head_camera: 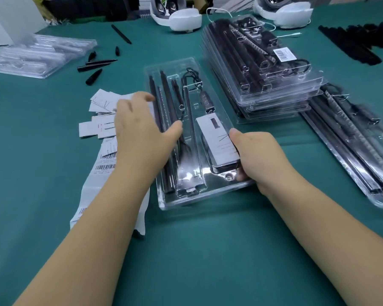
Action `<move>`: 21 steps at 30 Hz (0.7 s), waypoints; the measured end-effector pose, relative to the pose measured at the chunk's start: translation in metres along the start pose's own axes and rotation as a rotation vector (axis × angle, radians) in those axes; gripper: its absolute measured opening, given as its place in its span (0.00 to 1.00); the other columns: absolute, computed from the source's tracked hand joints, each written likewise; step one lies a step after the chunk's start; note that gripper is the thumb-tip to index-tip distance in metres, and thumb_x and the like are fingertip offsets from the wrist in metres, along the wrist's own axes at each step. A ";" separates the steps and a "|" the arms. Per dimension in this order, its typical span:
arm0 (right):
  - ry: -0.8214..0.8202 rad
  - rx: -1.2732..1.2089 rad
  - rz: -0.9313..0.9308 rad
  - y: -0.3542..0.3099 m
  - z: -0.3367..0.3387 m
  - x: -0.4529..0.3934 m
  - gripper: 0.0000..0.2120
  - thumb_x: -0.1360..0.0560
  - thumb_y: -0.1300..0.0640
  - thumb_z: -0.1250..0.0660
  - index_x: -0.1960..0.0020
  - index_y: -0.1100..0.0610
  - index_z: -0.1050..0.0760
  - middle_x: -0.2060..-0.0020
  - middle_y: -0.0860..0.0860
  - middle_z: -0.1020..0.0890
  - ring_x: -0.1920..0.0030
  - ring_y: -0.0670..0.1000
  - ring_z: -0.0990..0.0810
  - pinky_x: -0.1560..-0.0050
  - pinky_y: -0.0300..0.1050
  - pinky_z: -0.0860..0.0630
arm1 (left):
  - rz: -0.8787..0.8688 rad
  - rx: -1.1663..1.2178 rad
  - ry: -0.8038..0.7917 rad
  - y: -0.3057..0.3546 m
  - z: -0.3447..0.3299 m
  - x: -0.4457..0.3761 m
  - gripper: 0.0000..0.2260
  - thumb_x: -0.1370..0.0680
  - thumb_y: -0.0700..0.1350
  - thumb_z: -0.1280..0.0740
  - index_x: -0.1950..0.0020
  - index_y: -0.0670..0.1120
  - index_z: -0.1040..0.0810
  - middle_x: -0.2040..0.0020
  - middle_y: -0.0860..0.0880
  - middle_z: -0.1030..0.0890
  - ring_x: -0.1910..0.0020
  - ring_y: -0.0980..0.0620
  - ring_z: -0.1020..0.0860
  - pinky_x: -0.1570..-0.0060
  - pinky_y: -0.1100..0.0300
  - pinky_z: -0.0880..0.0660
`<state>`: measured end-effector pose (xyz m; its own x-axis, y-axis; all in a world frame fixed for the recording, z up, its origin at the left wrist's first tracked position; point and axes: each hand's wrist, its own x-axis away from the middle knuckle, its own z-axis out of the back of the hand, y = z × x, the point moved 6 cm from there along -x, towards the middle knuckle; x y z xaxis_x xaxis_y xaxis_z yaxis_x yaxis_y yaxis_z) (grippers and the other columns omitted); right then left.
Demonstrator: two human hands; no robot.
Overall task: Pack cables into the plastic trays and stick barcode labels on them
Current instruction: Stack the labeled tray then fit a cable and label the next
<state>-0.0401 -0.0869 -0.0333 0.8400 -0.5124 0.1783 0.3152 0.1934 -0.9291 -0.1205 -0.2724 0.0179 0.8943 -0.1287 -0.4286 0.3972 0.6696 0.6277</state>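
The filled clear tray (205, 191) lay between both hands, its long axis running away from the person. The left hand (139, 129) rested on its left edge, fingers loose; the barcode label strip (102, 168) lay just beside it. The right hand (254, 155) gripped the near right corner. Finished trays: perhaps four in the stack (274, 93), one more (363, 164) beside.

a: the tray (217, 191) is clear glossy plastic, and the cables (167, 100) inside look matt black.
b: the table cover (197, 250) is matt green cloth; at its left edge, the barcode labels (105, 166) are white paper.
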 end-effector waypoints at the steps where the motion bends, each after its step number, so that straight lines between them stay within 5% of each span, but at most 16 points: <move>1: 0.009 0.029 0.000 0.001 0.000 -0.001 0.17 0.23 0.52 0.41 0.67 0.58 0.35 0.72 0.57 0.35 0.77 0.53 0.34 0.77 0.36 0.40 | -0.134 -0.017 -0.043 0.011 -0.002 0.003 0.18 0.27 0.53 0.30 0.42 0.47 0.27 0.53 0.55 0.31 0.54 0.56 0.31 0.52 0.63 0.35; 3: 0.018 0.055 -0.020 0.003 0.001 -0.004 0.17 0.23 0.54 0.41 0.70 0.57 0.37 0.74 0.54 0.35 0.75 0.53 0.35 0.77 0.39 0.40 | -0.370 -0.015 -0.234 0.038 -0.012 0.017 0.10 0.27 0.56 0.31 0.57 0.50 0.24 0.66 0.57 0.31 0.67 0.59 0.32 0.66 0.62 0.36; 5: 0.019 0.031 -0.053 0.003 0.002 -0.005 0.16 0.24 0.57 0.41 0.70 0.58 0.36 0.77 0.52 0.32 0.77 0.52 0.33 0.79 0.37 0.41 | -0.583 -0.086 -0.376 0.060 -0.023 0.040 0.12 0.30 0.57 0.31 0.64 0.50 0.26 0.72 0.56 0.32 0.71 0.55 0.33 0.70 0.60 0.36; 10: -0.028 0.063 -0.100 0.003 -0.002 -0.007 0.10 0.27 0.59 0.41 0.67 0.58 0.36 0.70 0.57 0.32 0.67 0.54 0.34 0.68 0.43 0.40 | -0.748 -0.241 -0.472 0.077 -0.033 0.062 0.12 0.32 0.56 0.32 0.61 0.48 0.25 0.67 0.53 0.26 0.68 0.49 0.27 0.71 0.60 0.33; 13: -0.102 0.006 -0.132 0.002 -0.004 -0.006 0.07 0.25 0.59 0.41 0.62 0.58 0.31 0.69 0.58 0.30 0.69 0.55 0.28 0.66 0.46 0.35 | -0.736 -0.412 -0.403 0.077 -0.037 0.063 0.10 0.29 0.53 0.34 0.56 0.51 0.33 0.63 0.53 0.29 0.64 0.50 0.29 0.73 0.61 0.42; 15: -0.138 -0.075 -0.136 0.002 -0.004 -0.006 0.08 0.24 0.61 0.43 0.62 0.59 0.31 0.75 0.55 0.28 0.78 0.53 0.26 0.73 0.39 0.30 | -0.728 -0.477 -0.369 0.082 -0.037 0.070 0.12 0.35 0.48 0.27 0.59 0.48 0.29 0.67 0.51 0.28 0.70 0.47 0.28 0.73 0.64 0.51; 18: -0.160 -0.166 -0.168 0.001 -0.003 -0.005 0.12 0.24 0.64 0.44 0.66 0.58 0.35 0.84 0.48 0.30 0.85 0.49 0.32 0.81 0.32 0.34 | -0.751 -0.471 -0.296 0.091 -0.036 0.073 0.12 0.41 0.43 0.24 0.64 0.43 0.24 0.71 0.47 0.27 0.75 0.46 0.28 0.73 0.63 0.48; 21: -0.171 -0.214 -0.188 -0.001 -0.004 -0.005 0.09 0.24 0.62 0.44 0.62 0.59 0.29 0.78 0.51 0.28 0.83 0.49 0.30 0.79 0.36 0.30 | -0.784 -0.443 -0.232 0.092 -0.032 0.073 0.11 0.40 0.42 0.24 0.65 0.42 0.24 0.71 0.46 0.27 0.75 0.46 0.29 0.73 0.62 0.44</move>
<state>-0.0459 -0.0876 -0.0347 0.8435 -0.3709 0.3885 0.3876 -0.0805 -0.9183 -0.0255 -0.1968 0.0237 0.4412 -0.7738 -0.4545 0.8335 0.5410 -0.1121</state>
